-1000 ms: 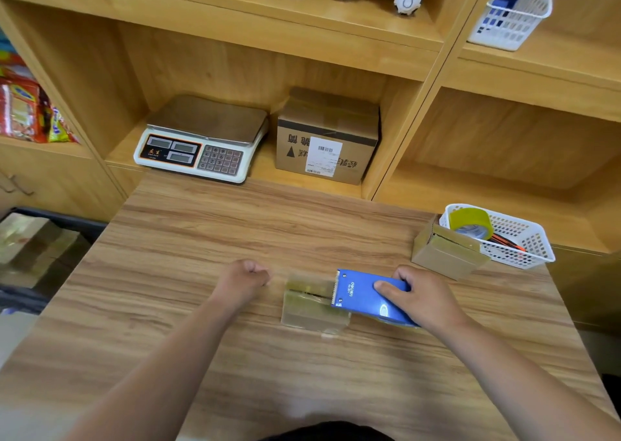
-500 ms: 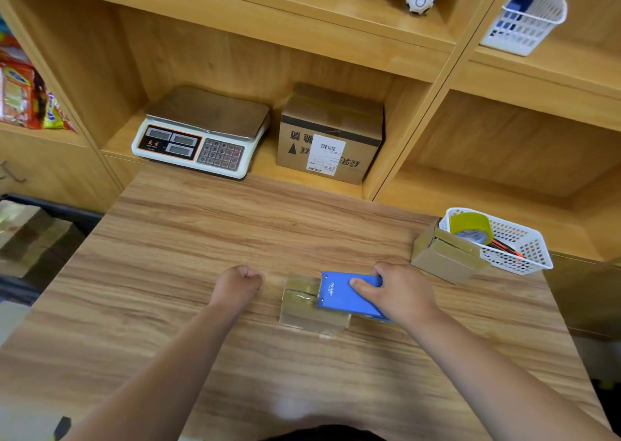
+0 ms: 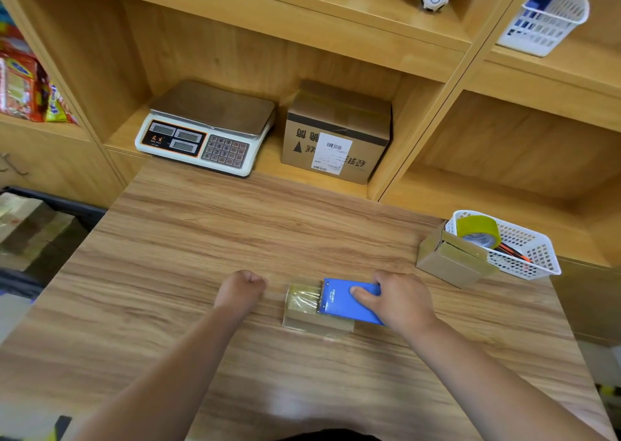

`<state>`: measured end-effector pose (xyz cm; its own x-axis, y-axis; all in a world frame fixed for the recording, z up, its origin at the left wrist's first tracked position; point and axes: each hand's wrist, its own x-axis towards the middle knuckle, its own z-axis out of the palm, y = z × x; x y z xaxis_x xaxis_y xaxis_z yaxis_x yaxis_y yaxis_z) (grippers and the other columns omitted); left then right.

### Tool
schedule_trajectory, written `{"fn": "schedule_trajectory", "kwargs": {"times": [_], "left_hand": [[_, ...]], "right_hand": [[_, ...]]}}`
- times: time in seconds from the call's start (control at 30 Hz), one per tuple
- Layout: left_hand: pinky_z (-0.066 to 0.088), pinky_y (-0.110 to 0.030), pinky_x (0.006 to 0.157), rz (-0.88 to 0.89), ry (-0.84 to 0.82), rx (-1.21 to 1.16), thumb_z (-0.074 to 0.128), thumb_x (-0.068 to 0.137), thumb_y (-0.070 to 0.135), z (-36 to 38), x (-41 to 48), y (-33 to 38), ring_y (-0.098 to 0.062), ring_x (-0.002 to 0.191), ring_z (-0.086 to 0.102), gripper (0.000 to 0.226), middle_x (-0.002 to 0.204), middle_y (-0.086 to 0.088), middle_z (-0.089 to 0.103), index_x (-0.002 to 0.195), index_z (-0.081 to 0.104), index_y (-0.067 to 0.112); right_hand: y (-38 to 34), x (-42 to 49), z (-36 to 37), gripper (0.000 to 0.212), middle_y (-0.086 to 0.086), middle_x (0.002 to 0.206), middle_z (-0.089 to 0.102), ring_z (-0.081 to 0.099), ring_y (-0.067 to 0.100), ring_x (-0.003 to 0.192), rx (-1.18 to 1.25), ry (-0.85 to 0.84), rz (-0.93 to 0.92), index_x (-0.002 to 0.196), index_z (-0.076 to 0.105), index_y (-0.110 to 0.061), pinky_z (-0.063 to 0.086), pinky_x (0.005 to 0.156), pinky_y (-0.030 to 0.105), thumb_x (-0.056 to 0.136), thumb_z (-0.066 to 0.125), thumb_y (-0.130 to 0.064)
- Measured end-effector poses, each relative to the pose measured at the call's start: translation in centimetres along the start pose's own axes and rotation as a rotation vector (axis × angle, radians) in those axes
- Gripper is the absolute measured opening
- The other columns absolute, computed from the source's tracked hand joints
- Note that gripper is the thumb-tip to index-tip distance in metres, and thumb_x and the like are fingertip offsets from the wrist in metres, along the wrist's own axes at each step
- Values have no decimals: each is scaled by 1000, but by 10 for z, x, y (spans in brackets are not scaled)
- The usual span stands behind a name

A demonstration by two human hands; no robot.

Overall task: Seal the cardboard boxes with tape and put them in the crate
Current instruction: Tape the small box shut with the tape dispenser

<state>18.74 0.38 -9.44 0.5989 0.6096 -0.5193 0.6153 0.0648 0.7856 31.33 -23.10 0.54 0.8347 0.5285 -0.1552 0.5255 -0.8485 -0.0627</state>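
Left hand [image 3: 240, 287]: clenched fist, knuckles down on the table [image 3: 235, 232], just left of the small cardboard box [image 3: 312, 319] and not touching it. Nothing visible in the fist; if a clear tape end is pinched there, it cannot be made out.

Right hand [image 3: 400, 301]: grasping the blue tape dispenser [image 3: 346, 301], forefinger laid along its top. Dispenser sits on the box's right half, toothed edge facing the left hand. The box top on that side shows a glossy, slightly rumpled film of tape [image 3: 302, 297].

Second box [image 3: 450, 262]: beyond and right of the right hand, flap up, against the white basket [image 3: 524, 259]. Not yet sealed, by the look.

Crate [image 3: 67, 207]: well off to the left of the left hand, below table level, boxes already inside.

Risks, as judged:
- The box is small, probably light, and neither hand pins it. A pull on the dispenser could drag or tip it rather than lay tape.
- The film already looks wrinkled; without smoothing pressure, bubbles or a lifted edge are likely and the seam may not hold.
- A skewed stroke would miss the flap seam.
- The toothed cutter points toward the left fist; a slip on the tear could catch the knuckles.
- Loose tape may stick to the table.
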Motion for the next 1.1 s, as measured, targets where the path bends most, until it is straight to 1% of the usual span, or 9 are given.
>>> {"fn": "schedule_trajectory", "kwargs": {"times": [0.07, 0.13, 0.3, 0.43, 0.53, 0.7, 0.83, 0.93, 1.1], "left_hand": [[43, -26, 62, -7, 6, 2, 65, 83, 18, 1, 1, -2, -15, 61, 58, 21, 65, 4, 66, 62, 63, 15], [38, -24, 56, -13, 11, 3, 65, 83, 18, 3, 1, -3, -13, 53, 51, 24, 53, 8, 59, 59, 62, 16], [36, -24, 56, -29, 16, 29, 65, 83, 18, 8, 1, -6, -12, 53, 49, 24, 50, 9, 54, 60, 59, 18], [38, -23, 59, -60, 18, 1, 64, 81, 11, 14, 2, -7, -14, 62, 53, 20, 65, 1, 63, 61, 61, 16], [36, -22, 56, -86, 3, -17, 63, 81, 10, 20, 3, -9, -14, 62, 52, 20, 64, 2, 60, 62, 61, 16], [34, -24, 56, -102, -6, -4, 63, 84, 12, 29, 5, -12, -15, 60, 48, 19, 59, 1, 55, 66, 62, 11], [35, -25, 56, -76, 106, -57, 65, 85, 22, 28, -1, -12, -14, 57, 49, 25, 56, 5, 54, 62, 58, 16], [35, -26, 56, -7, 177, -1, 62, 88, 26, 26, -8, -10, -14, 61, 54, 23, 59, 8, 59, 67, 58, 19], [33, -29, 60, 12, 206, 134, 55, 93, 24, 35, -13, -5, -26, 75, 57, 14, 76, -6, 65, 82, 62, 17]], "right_hand": [[1, 0, 2, 49, -10, 56, 42, 46, 19, 71, 7, -8, 2, 60, 32, -25, 19, 53, 29, 80, 49, -67], [2, 0, 4, 49, -10, 57, 43, 47, 21, 73, 20, -13, 8, 61, 34, -25, 21, 55, 30, 80, 48, -68], [6, 0, 11, 49, -10, 57, 45, 48, 23, 76, 22, -13, 11, 63, 35, -26, 27, 59, 31, 80, 45, -70], [7, 1, 14, 45, -11, 57, 43, 45, 22, 73, 6, -9, 14, 68, 41, -27, 26, 63, 30, 81, 45, -70], [7, 2, 16, 43, -12, 56, 40, 43, 21, 71, -2, -9, 21, 72, 44, -28, 24, 64, 29, 81, 45, -70], [7, 2, 16, 43, -12, 54, 41, 40, 18, 65, -16, -9, 25, 70, 41, -28, 23, 63, 29, 82, 43, -70], [7, 0, 16, 44, -12, 55, 42, 40, 19, 68, -18, -20, 28, 72, 43, -27, 24, 62, 31, 83, 42, -69], [6, 0, 15, 45, -12, 56, 42, 41, 19, 70, -25, -28, 28, 73, 43, -26, 25, 61, 31, 83, 41, -70], [5, -1, 14, 46, -11, 56, 42, 40, 19, 67, -45, -32, 29, 74, 44, -25, 23, 62, 31, 84, 40, -70]]}}
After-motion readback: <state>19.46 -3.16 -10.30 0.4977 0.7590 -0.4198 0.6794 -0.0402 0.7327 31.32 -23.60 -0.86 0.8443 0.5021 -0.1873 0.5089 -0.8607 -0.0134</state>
